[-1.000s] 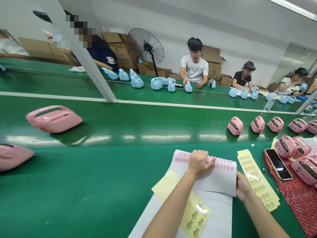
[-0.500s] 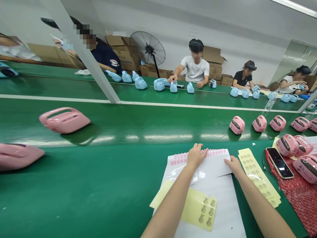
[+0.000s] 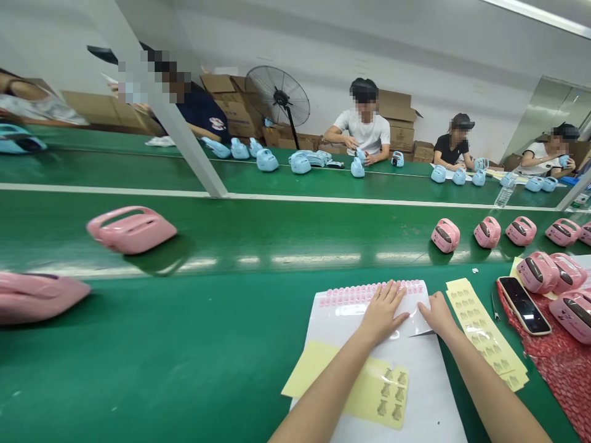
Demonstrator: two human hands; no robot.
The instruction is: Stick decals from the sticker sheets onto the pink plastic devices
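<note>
My left hand [image 3: 383, 311] lies flat with spread fingers on a white sheet [image 3: 344, 314] that carries a row of small pink stickers [image 3: 369, 292] along its far edge. My right hand [image 3: 436, 317] rests on the same sheet's right edge, fingers curled down against the paper. Under the sheet lies a larger white sheet [image 3: 425, 387] with a yellow backing sheet [image 3: 369, 387] that holds a few grey stickers. A long yellow sticker strip [image 3: 484, 332] lies just right of my right hand.
Pink plastic casings [image 3: 446, 235] stand in a row on the green belt [image 3: 258, 234] at right; more lie at left [image 3: 132, 229]. A phone [image 3: 524, 296] and red mesh [image 3: 558, 363] are at far right. Several people work on blue casings across the far belt.
The folded-up white sheet has been laid flat on the table. My left hand went from gripping its far edge to pressing flat on it; my right hand moved up onto its right edge.
</note>
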